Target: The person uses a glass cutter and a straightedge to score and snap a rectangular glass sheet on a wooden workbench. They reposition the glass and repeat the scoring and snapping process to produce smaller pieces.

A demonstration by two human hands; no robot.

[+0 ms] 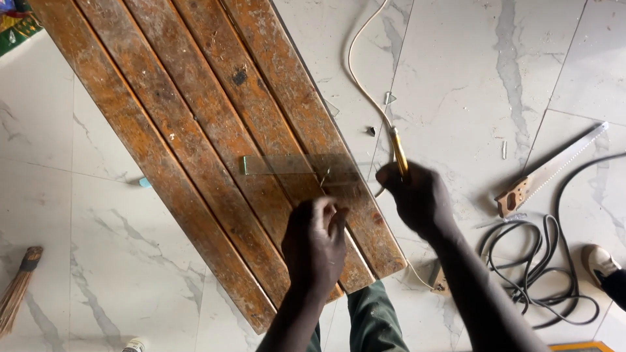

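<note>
A clear glass strip (300,164) lies flat across the rusty wooden counter (195,130), its long side running crosswise to the planks, one greenish end over the middle boards and the other end reaching the counter's right edge. The left hand (316,244) rests on the counter just below the strip, fingers curled in and fingertips pressing at the glass's lower edge; from here I cannot tell whether it grips the glass or only steadies it. The right hand (414,195) is at the strip's right end, just off the counter's edge, closed tight around a thin yellow-handled tool (399,151) that points up and away from the hand. A pale cord (362,72) runs on from the top of that tool, looping across the marble floor (469,78).

On the floor to the right lie a handsaw (551,171) with a wooden grip and a coil of black cable (554,267), well apart from the counter. A shoe (598,262) shows at the right edge, and a broom (18,287) lies at the far left. Small glass chips (389,98) sit near the cord.
</note>
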